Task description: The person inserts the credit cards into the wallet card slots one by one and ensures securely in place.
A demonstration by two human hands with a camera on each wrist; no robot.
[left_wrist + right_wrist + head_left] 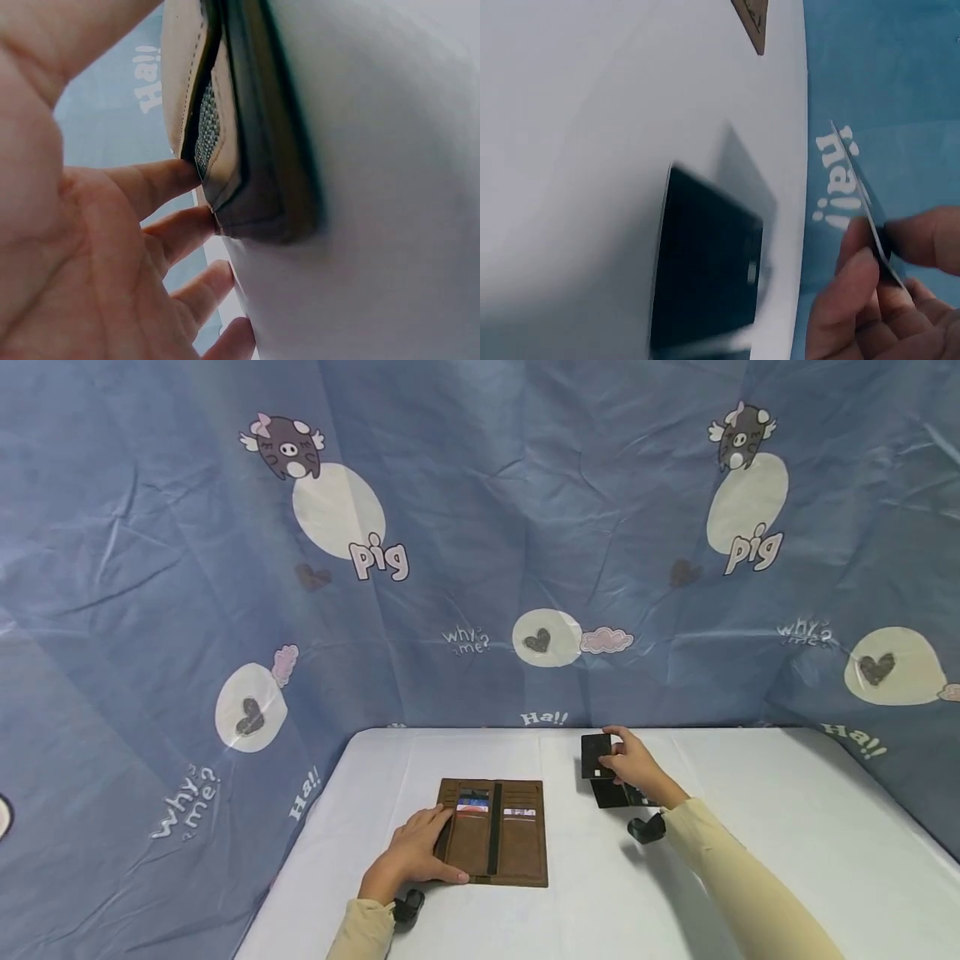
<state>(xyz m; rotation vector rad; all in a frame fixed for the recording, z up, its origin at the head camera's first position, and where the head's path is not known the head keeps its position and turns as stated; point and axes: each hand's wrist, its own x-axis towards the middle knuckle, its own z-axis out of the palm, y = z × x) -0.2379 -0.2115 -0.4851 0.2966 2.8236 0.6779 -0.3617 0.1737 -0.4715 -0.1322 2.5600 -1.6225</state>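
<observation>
An opened brown wallet (519,852) lies flat on the white table, cards showing in its slots and a dark strip down its middle. My left hand (415,852) rests along its left side, thumb at the near edge; in the left wrist view the extended fingers (161,184) touch the wallet's edge (259,172). At the right, my right hand (639,770) pinches a thin black card (595,753) between thumb and fingers, raised above the table. Under it are other dark cards (609,794), partly hidden by the hand; the right wrist view shows one black card (705,262) large and blurred.
The white tabletop (577,893) ends at a blue printed cloth (480,685) hanging behind it. Dark wrist-worn devices (647,828) sit below both wrists. White table surface separates the wallet from the dark cards.
</observation>
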